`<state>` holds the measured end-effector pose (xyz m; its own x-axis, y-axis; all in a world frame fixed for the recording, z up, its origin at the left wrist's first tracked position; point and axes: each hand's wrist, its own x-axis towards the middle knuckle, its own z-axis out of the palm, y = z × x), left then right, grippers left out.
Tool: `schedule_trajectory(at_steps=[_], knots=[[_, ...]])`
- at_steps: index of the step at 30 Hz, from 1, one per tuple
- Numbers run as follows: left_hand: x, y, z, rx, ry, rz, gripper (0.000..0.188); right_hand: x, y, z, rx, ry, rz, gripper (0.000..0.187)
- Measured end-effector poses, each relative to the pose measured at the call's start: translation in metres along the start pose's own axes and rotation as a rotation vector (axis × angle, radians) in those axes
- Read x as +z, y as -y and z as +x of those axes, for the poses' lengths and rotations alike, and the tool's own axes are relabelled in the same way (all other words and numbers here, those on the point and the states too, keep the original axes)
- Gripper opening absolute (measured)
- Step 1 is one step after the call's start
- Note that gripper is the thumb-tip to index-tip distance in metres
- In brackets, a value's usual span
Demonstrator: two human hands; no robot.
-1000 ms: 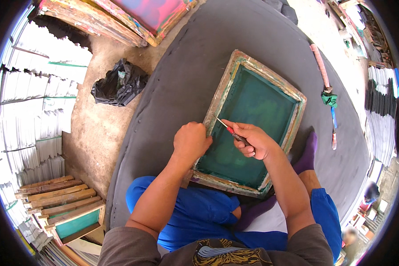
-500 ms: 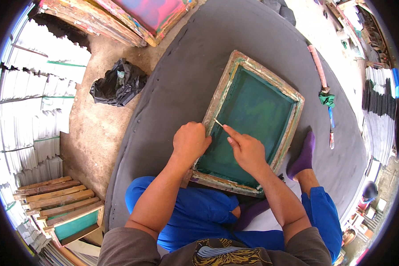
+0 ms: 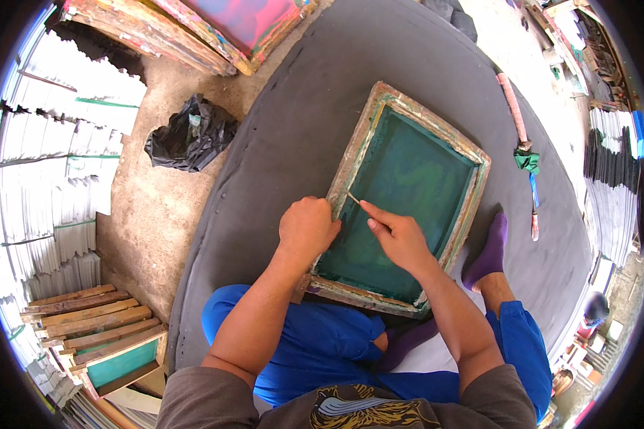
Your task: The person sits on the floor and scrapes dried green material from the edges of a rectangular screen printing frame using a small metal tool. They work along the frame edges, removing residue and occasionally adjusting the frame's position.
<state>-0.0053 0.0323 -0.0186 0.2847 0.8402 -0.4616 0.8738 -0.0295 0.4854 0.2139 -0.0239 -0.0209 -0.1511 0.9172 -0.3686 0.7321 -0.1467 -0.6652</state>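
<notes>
A worn wooden screen-printing frame with dark green mesh lies tilted in front of my crossed legs. My left hand is closed over its left rail, thumb toward the mesh. My right hand pinches a thin pale stick between thumb and forefinger, the forefinger stretched along it. The stick's tip meets the inner edge of the left rail, just beyond my left knuckles. The stick's rear end is hidden in my palm.
Beneath the frame spreads a dark grey padded surface. A pink-handled tool with green cloth lies to the right. On the floor at left sits a black plastic bag. Stacked wooden frames stand lower left; stacked white sheets line the left side.
My right hand and the stick have shifted very slightly, the tip moving a touch to the right and nearer. My left hand and the frame stay in place.
</notes>
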Motion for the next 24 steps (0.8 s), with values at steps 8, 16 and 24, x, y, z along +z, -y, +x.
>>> schedule_trajectory(at_steps=[8, 16, 24], knots=[[-0.016, 0.0, 0.003, -0.028, 0.1, -0.031, 0.039, -0.008, -0.011, 0.02, 0.079, 0.131, 0.154, 0.046], [-0.014, 0.0, 0.005, -0.026, 0.094, -0.038, 0.035, -0.018, -0.017, 0.024, -0.266, -0.052, -0.364, 0.046], [-0.008, 0.003, 0.005, -0.011, 0.061, -0.058, 0.037, -0.025, -0.022, 0.025, -0.529, -0.155, -0.699, 0.048]])
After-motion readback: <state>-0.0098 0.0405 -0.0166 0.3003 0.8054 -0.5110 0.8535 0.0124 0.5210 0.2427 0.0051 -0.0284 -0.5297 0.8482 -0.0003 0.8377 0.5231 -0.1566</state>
